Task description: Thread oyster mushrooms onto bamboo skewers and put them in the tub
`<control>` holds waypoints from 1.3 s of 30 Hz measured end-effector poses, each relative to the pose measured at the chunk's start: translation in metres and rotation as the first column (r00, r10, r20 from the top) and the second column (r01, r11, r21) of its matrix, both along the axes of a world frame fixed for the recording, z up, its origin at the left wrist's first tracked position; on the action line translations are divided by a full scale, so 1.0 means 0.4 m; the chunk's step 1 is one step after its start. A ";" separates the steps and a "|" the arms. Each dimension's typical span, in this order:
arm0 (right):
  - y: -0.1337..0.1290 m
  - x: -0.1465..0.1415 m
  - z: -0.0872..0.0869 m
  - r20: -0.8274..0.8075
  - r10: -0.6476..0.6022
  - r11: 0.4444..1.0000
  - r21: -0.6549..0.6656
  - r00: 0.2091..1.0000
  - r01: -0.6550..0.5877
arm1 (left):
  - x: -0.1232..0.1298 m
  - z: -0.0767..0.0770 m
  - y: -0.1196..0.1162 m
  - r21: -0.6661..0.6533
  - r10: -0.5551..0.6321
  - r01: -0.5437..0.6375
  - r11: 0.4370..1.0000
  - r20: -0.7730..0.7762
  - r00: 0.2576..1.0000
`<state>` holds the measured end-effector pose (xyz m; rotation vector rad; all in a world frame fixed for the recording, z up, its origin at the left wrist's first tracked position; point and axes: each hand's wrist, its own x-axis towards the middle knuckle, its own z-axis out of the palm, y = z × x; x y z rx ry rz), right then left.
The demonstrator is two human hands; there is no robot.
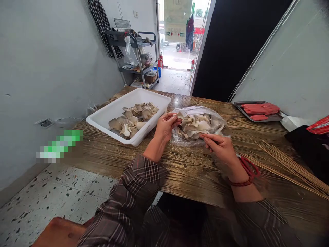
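Note:
My left hand (pixel 166 126) is closed, its thumb and fingers pinching a grey-beige oyster mushroom (pixel 180 115) at the left rim of a clear plastic bag (pixel 177 140). Loose oyster mushrooms (pixel 196 125) fill the bag, which lies spread on the wooden table. At the bag's near right side, my right hand (pixel 220 146) is closed in a pinch on a thin stick, apparently a bamboo skewer (pixel 202 136); most of it is hard to make out. To the left stands a white plastic tub (pixel 102 124) holding several mushroom pieces, some with skewers through them.
Bamboo skewers (pixel 290 164) lie in a loose bundle on the right. Red-handled scissors (pixel 250 167) rest beside my right wrist. Farther back, a dark metal tray (pixel 272 119) carries pinkish-red strips (pixel 259 108). A shelf cart (pixel 138 44) stands past the table, near a doorway.

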<state>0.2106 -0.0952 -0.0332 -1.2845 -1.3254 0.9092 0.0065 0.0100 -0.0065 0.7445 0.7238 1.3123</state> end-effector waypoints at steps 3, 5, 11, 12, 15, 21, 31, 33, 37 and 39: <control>-0.003 -0.007 -0.004 0.050 0.046 0.998 -0.041 0.998 -0.044 | -0.004 0.005 -0.002 -0.005 0.021 -0.020 1.000 0.090 0.996; -0.004 -0.013 -0.006 0.080 0.051 0.997 -0.056 0.995 -0.047 | -0.004 0.009 -0.006 -0.003 0.012 -0.012 1.000 0.126 0.992; -0.004 -0.018 -0.005 0.085 -0.022 0.998 -0.052 0.996 0.027 | 0.000 0.014 -0.016 0.014 -0.031 0.030 0.999 0.127 0.991; -0.004 -0.018 -0.004 0.092 -0.028 0.998 -0.047 0.995 0.033 | 0.000 0.014 -0.016 0.020 -0.036 0.034 0.999 0.122 0.992; -0.006 -0.018 -0.001 0.114 -0.035 0.999 -0.025 0.993 0.038 | 0.000 0.010 -0.014 0.040 -0.028 0.023 0.999 0.113 0.993; -0.005 -0.022 0.000 0.130 -0.035 0.999 -0.023 0.991 0.038 | 0.002 0.007 -0.010 0.086 0.008 -0.016 0.996 0.091 0.996; 0.000 -0.012 0.003 0.176 -0.069 0.998 0.007 0.982 0.069 | 0.011 0.003 -0.011 0.195 0.088 -0.076 0.978 -0.053 0.995; -0.001 -0.012 0.004 0.169 -0.073 0.997 0.008 0.983 0.073 | 0.011 0.000 -0.009 0.204 0.082 -0.065 0.977 -0.076 0.994; -0.001 -0.014 0.004 0.163 -0.074 0.997 0.010 0.984 0.074 | 0.013 -0.002 -0.011 0.223 0.070 -0.048 0.974 -0.091 0.993; -0.001 -0.016 0.004 0.166 -0.082 0.997 0.021 0.983 0.080 | 0.015 -0.001 -0.013 0.221 0.062 -0.040 0.974 -0.094 0.994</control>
